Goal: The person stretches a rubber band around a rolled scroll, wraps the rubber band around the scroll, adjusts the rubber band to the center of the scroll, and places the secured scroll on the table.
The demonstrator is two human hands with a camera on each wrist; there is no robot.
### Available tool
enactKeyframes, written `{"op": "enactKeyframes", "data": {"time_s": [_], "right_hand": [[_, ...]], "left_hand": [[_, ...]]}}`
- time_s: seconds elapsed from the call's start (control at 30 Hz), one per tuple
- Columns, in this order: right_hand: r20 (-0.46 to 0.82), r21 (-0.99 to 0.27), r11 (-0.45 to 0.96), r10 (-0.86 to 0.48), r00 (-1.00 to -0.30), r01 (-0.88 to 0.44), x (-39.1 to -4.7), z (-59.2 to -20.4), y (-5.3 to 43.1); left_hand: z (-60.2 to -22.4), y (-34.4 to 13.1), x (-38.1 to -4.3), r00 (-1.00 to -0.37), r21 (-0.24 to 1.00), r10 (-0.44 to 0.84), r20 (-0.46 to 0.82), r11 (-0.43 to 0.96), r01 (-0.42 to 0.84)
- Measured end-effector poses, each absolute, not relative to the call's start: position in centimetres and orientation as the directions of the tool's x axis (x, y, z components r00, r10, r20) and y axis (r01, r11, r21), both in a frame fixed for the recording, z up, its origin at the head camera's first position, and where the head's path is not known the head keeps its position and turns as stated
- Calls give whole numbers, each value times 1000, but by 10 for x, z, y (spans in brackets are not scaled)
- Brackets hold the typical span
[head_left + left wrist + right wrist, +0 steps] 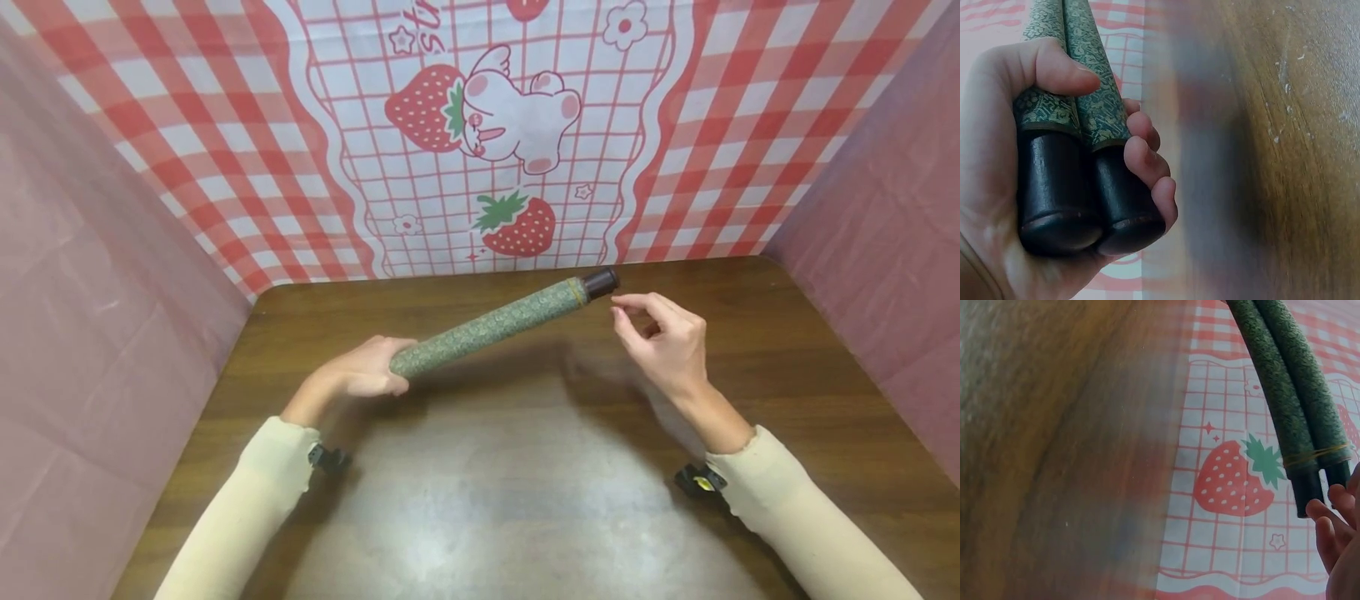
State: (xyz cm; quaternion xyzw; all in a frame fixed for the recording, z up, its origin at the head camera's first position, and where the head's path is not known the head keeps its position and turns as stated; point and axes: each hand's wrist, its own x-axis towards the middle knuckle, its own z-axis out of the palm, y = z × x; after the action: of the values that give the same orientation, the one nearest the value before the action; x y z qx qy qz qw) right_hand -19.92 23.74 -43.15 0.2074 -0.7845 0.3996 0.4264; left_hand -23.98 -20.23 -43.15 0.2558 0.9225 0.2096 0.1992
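A rolled scroll (487, 327) covered in green patterned brocade, with two rolls side by side and dark end knobs (1060, 194), is held raised and slanting over the table. My left hand (367, 367) grips its left end, the thumb across the brocade and the fingers wrapped round the far side. Near the right end, a thin yellow band (1319, 454) circles both rolls. Just beside the right-hand dark knob (602, 283) is my right hand (667, 337), its thumb and index fingertips close together with nothing visible between them.
Beneath the hands lies a brown wooden table (480, 500). At its back edge hangs a red and white checked cloth (247, 167) with strawberry prints. Pink cloth walls (90, 333) stand on the left and right sides.
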Motion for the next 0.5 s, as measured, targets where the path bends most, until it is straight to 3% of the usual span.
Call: {"op": "enactKeyframes", "data": {"time_s": [0.2,0.5], "right_hand": [[817,-477,596,29,-576,-646,-199,-429,239],[773,-444,659,-60,-631,-607,-198,-427,246]], "left_hand": [[-427,-202,-238,-815,432,519,-257,816,383],[-426,-200,-234,-866,334,463,-189,860,386]]}}
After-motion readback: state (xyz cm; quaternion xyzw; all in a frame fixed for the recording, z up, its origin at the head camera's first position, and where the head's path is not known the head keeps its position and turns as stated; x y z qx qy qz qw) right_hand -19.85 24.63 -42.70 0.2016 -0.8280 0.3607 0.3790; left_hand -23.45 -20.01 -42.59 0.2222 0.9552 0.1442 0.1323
